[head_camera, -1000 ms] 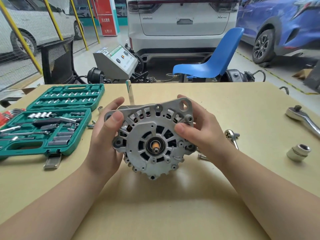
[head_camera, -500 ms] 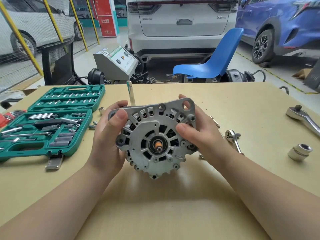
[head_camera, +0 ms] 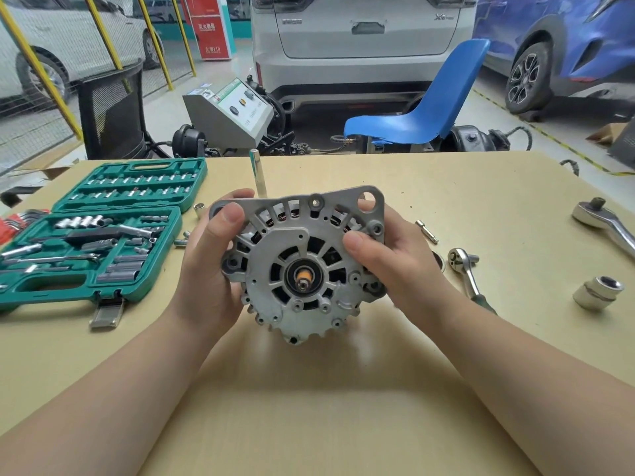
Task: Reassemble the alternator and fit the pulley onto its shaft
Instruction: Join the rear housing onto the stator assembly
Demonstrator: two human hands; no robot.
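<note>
Many sockets [head_camera: 79,222] fill the open green case [head_camera: 51,289]; both hands grip the alternator [head_camera: 302,266].

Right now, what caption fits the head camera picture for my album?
Both hands hold the alternator above the table.

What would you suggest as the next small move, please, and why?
Probably set the alternator down on the table: the left hand and right hand both grip it, its shaft is bare, and no pulley is clearly visible.
</note>
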